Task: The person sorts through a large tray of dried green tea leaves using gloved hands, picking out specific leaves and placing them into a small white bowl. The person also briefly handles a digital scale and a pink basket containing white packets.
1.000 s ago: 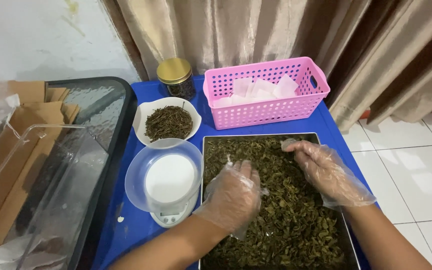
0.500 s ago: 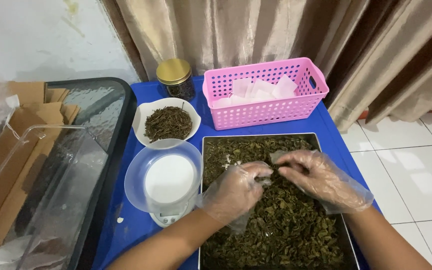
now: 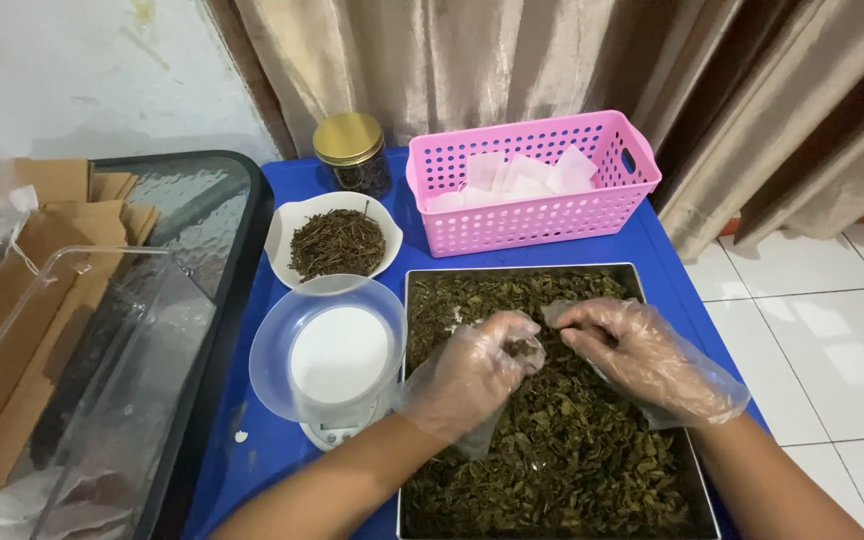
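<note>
On the blue table (image 3: 667,270), a metal tray (image 3: 707,495) of crinkled dried leaves (image 3: 562,450) lies under the gloved left hand (image 3: 472,375), pinched on a few leaves, and right hand (image 3: 642,355) (fingers loosely curled), before a pink perforated basket (image 3: 537,215).

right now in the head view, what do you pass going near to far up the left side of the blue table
small scale with a clear bowl on it → white bowl of dark dried leaves → gold-lidded glass jar
</note>
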